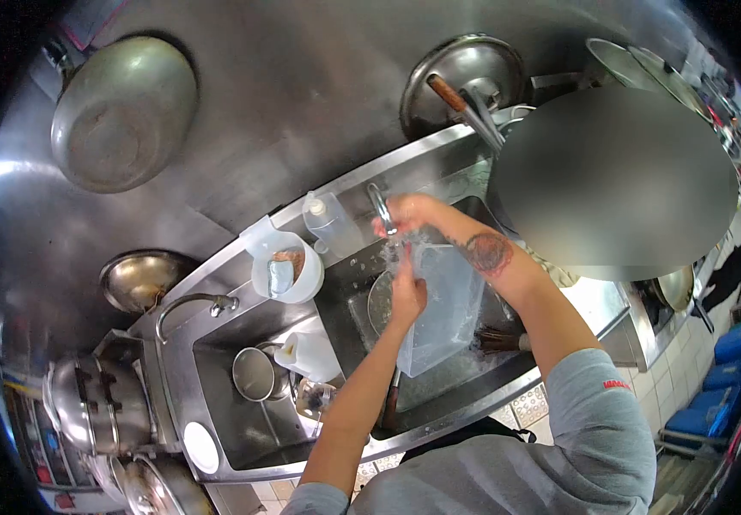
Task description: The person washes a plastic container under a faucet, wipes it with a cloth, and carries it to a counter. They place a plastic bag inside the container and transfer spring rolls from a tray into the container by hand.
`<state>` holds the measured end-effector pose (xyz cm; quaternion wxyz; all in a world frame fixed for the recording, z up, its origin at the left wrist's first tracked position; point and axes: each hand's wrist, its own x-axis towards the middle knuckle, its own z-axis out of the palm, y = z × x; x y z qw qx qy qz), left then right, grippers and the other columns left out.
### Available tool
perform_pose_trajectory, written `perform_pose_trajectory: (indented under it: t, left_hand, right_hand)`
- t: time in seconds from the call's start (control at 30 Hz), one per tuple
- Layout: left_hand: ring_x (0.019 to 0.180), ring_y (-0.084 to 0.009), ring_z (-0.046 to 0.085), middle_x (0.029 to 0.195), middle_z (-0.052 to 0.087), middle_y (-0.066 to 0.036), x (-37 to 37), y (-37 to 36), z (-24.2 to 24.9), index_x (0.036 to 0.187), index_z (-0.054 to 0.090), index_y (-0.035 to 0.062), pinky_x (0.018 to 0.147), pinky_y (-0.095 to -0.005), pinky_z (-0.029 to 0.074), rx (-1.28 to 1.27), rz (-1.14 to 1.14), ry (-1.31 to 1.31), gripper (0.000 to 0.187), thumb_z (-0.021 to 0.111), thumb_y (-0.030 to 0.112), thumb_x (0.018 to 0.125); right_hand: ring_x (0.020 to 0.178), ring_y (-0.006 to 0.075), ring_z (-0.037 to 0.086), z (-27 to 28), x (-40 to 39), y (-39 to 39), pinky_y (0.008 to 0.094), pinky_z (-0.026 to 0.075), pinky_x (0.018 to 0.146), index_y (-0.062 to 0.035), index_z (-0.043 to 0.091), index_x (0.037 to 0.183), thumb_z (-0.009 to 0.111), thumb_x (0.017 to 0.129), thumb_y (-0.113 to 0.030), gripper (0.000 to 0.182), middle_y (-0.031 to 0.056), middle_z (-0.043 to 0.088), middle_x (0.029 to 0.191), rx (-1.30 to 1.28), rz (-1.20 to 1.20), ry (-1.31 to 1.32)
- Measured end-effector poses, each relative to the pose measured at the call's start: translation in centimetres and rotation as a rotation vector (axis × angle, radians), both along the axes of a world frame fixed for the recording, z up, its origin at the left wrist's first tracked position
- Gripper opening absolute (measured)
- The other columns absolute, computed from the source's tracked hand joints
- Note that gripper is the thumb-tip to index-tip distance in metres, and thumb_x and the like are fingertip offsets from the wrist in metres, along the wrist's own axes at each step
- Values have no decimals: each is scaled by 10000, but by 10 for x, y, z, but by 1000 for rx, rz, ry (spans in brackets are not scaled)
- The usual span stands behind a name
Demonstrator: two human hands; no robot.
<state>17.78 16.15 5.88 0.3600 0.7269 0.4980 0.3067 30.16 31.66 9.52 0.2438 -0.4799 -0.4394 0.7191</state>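
Water runs from a curved faucet (379, 206) into the right basin of a metal sink. My right hand (406, 215) is right by the faucet's spout, its fingers partly blurred and wet. Just below it, my left hand (408, 296) reaches up into the splashing water, at the left edge of a clear plastic container (448, 313). The container lies tilted in the basin. What either hand holds, if anything, cannot be made out. A round strainer or pan (379, 302) shows partly beside my left hand.
A white tub (306, 279) and a clear jug (329, 221) stand on the sink's back ledge. The left basin holds a metal pot (254, 374) and a white jug (312, 357). A brush (504, 342) lies at the right basin's front. Woks hang on the wall.
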Motion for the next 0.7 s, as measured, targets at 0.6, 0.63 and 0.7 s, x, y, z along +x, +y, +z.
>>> perform_pose_trajectory:
  t: [0.6, 0.63, 0.7]
  left_hand:
    - [1043, -165, 551, 1142, 563, -100, -55, -47, 23, 1368, 341, 47, 912, -250, 417, 28, 301, -438, 614, 416, -182, 803]
    - [1055, -180, 549, 1138, 562, -105, -58, -48, 26, 1349, 356, 36, 926, -265, 413, 41, 323, -446, 594, 418, -179, 799]
    - [1078, -211, 546, 1130, 561, -114, -64, -50, 33, 1313, 387, 15, 954, -296, 406, 70, 356, -462, 555, 421, -173, 792]
  right_hand:
    - [526, 229, 546, -93, 32, 64, 382, 456, 518, -20, 628, 820, 424, 915, -528, 555, 118, 587, 670, 420, -108, -515]
    - [587, 286, 585, -96, 24, 64, 421, 470, 569, -21, 644, 826, 389, 916, -548, 593, 157, 618, 725, 583, -177, -666]
    - [733, 369, 619, -99, 23, 62, 460, 481, 677, -16, 662, 879, 331, 914, -586, 660, 218, 643, 854, 641, -137, -833]
